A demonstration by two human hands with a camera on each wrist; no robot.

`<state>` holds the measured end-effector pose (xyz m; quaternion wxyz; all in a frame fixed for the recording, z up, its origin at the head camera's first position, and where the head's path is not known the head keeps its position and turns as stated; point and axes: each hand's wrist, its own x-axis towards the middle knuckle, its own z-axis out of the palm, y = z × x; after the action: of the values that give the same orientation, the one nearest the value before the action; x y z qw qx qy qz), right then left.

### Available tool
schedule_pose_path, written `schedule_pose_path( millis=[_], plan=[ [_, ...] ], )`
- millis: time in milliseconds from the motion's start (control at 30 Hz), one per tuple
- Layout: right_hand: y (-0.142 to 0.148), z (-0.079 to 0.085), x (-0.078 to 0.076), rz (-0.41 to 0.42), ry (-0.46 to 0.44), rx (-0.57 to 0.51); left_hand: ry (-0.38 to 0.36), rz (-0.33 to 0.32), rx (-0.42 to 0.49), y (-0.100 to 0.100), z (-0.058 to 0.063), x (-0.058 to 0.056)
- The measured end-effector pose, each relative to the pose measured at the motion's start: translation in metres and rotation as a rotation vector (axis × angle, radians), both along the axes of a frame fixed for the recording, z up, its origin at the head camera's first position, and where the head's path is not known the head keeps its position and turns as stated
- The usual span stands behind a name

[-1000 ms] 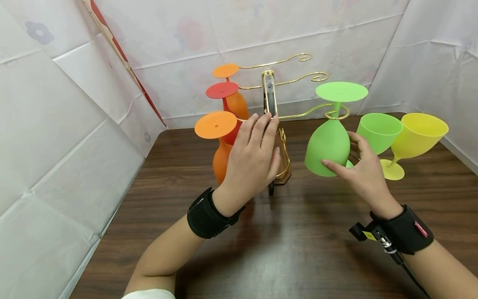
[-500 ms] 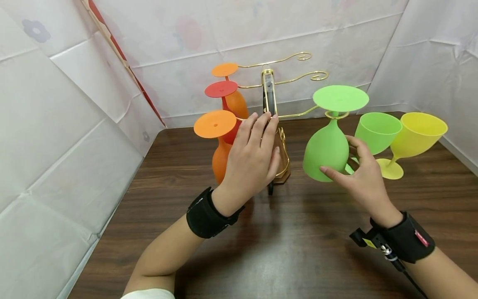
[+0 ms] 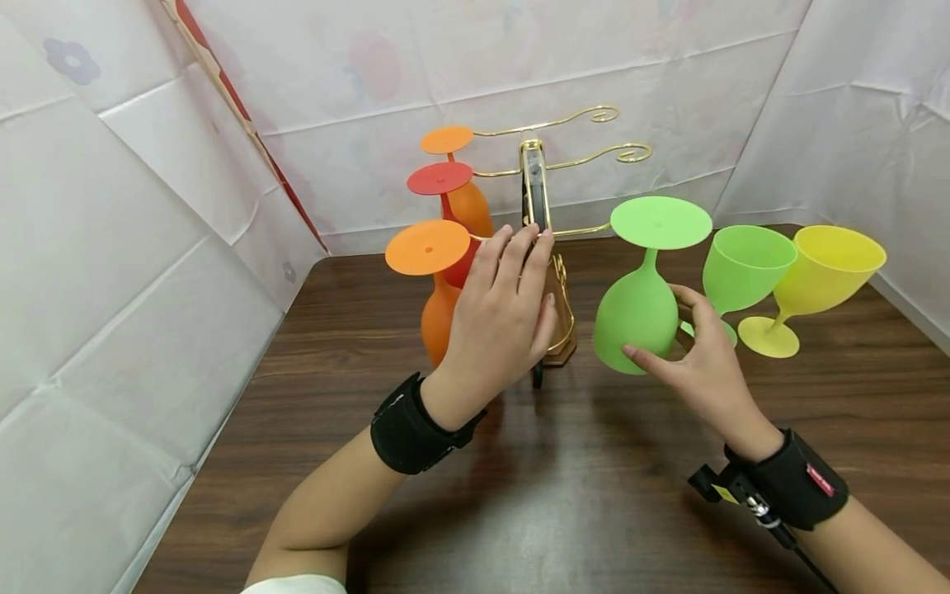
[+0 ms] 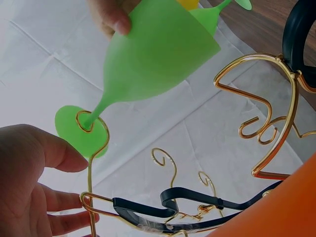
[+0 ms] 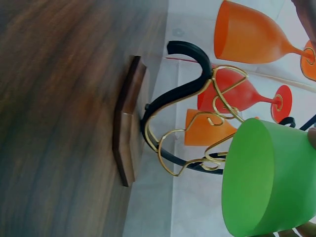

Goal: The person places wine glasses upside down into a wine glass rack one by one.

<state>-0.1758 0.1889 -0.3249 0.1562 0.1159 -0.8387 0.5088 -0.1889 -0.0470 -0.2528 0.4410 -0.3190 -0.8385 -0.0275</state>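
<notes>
My right hand [image 3: 705,363] grips the bowl of an upside-down green goblet [image 3: 638,318], thumb in front and fingers behind. Its foot faces up, and in the left wrist view the curled end of a gold wire arm [image 4: 91,180] loops around the stem just by the foot. That arm belongs to a goblet rack [image 3: 536,190] of gold wire and dark metal. At the rack's front, my left hand [image 3: 497,313] reaches up with fairly straight fingers, fingertips at the gold wire and thumb apart. The goblet's open mouth [image 5: 249,177] shows in the right wrist view.
On the rack's left side, two orange goblets [image 3: 428,247] and a red one [image 3: 440,178] hang upside down. Another green goblet [image 3: 745,268] and a yellow goblet [image 3: 827,268] stand upright at right. Two curled wire arms [image 3: 631,152] extend behind. The rack's wooden base [image 3: 562,355] sits on the table.
The green goblet has come down and slightly left and toward me with my right hand, its foot now lower over the wire arm. My left hand stays in place.
</notes>
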Motion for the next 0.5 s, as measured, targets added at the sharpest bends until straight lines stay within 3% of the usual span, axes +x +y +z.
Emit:
schedule_pose_path(
  millis=[300, 500],
  plan=[
    [0.001, -0.003, 0.000, 0.026, 0.016, -0.024, -0.008, -0.002, -0.002, 0.000, 0.000, 0.000],
    [0.013, 0.001, 0.003, -0.018, 0.065, -0.031, -0.010, -0.004, 0.000, 0.000, -0.001, -0.001]
  ],
)
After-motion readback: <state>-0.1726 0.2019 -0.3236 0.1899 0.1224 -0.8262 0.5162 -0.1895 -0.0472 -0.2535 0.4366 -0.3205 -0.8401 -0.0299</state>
